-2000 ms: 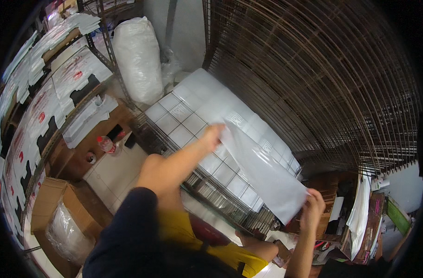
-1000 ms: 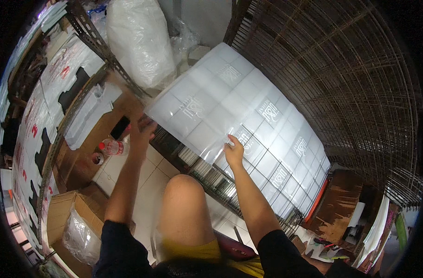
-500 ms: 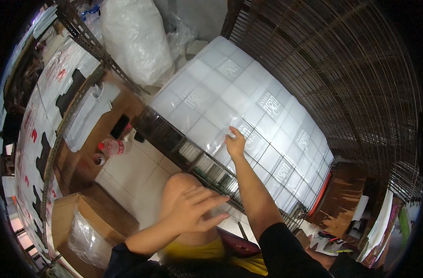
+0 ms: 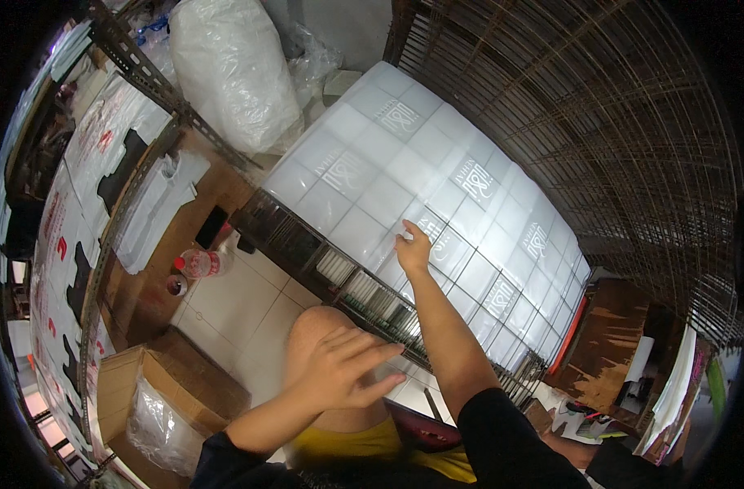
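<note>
Rows of translucent white plastic bags or sheets (image 4: 372, 175) with white printed marks lie across a wire-mesh rack tray (image 4: 364, 306). At their near part, my right hand (image 4: 413, 248) reaches over them, forefinger and thumb stretched apart. Nothing shows between its fingers; whether it touches the plastic I cannot tell. My left hand (image 4: 343, 367) hangs open in front of my bent knee (image 4: 311, 322), thumb apart from the fingers, holding nothing.
Raised wire-mesh trays (image 4: 584, 122) lean at the right. A big plastic-wrapped bundle (image 4: 233, 77) stands at the back. Leftward are a clear bottle with a red cap (image 4: 197, 262), a black phone-like object (image 4: 211, 226), an open cardboard box (image 4: 172, 391) and a metal shelf post (image 4: 136, 65).
The whole view has shifted slightly. Both hands keep nearly the same pose and place, and the plastic lies as before.
</note>
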`<state>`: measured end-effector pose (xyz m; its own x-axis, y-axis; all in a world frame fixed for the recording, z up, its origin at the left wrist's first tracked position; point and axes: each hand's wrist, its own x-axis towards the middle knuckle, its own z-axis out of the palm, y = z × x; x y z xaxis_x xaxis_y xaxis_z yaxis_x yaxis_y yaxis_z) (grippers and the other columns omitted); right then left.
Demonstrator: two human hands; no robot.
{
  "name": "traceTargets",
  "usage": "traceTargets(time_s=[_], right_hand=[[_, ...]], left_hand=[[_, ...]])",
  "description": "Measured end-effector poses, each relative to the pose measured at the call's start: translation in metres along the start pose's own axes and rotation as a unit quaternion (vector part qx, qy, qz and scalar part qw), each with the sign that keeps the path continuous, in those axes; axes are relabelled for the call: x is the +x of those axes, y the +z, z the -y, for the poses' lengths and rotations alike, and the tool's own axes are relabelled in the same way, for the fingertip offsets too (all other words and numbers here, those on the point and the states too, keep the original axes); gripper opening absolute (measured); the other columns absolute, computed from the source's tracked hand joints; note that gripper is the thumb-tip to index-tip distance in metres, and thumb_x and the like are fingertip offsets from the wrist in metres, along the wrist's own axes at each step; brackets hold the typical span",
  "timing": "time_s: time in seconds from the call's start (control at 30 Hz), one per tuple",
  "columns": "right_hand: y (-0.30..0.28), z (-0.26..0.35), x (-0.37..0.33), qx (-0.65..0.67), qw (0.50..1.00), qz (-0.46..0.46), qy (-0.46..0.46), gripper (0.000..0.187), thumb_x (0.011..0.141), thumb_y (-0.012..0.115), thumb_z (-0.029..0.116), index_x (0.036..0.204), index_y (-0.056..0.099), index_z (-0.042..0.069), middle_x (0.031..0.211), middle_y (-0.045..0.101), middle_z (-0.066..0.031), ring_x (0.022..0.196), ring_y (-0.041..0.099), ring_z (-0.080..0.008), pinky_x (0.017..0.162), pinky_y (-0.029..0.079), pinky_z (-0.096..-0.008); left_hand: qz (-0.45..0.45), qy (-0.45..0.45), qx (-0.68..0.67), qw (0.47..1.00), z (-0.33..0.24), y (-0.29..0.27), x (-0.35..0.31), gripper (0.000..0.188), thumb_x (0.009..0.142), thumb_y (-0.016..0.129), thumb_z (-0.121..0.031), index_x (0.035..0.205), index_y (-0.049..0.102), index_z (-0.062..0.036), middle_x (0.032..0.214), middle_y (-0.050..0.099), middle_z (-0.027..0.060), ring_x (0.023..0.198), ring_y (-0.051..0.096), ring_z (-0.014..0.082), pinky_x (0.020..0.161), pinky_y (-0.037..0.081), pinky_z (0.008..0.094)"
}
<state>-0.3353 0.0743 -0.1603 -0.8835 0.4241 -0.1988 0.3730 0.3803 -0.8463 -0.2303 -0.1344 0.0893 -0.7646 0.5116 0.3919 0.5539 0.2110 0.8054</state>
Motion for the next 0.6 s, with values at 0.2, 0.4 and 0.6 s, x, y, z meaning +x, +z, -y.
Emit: traceTargets(time_s=[0.2,0.4,0.6], right_hand=[[-0.001,0.005,0.0,-0.004,0.999,-0.015,0.031,0.041,0.075,0.061,0.005,0.116,0.059,0.006,0.107,0.062,-0.0212,0.081,0.065,-0.0298,0.079,0.049,-0.0354],[-0.002,0.007,0.003,-0.015,0.999,-0.01,0.032,0.041,0.075,0.06,0.006,0.116,0.059,0.007,0.11,0.06,-0.0214,0.097,0.061,-0.0341,0.088,0.046,-0.0371],[-0.002,0.005,0.003,-0.012,1.0,-0.01,0.019,0.041,0.076,0.06,0.007,0.117,0.059,0.008,0.111,0.06,-0.0213,0.098,0.06,-0.0331,0.088,0.046,-0.0368]], left_hand=[[0.001,-0.002,0.007,1.0,-0.002,0.0,0.002,0.037,0.063,0.077,-0.021,0.095,0.066,-0.0052,0.061,0.045,0.0043,0.053,0.046,0.0196,0.05,0.035,0.0301],[0.001,-0.01,0.013,1.0,-0.004,0.0,0.003,0.037,0.063,0.077,-0.022,0.095,0.066,-0.0065,0.062,0.048,0.0043,0.053,0.046,0.0187,0.049,0.033,0.0301],[0.0,-0.015,0.004,1.0,-0.002,0.003,0.002,0.036,0.063,0.076,-0.022,0.093,0.066,-0.0066,0.063,0.05,0.0046,0.052,0.046,0.0189,0.049,0.034,0.0299]])
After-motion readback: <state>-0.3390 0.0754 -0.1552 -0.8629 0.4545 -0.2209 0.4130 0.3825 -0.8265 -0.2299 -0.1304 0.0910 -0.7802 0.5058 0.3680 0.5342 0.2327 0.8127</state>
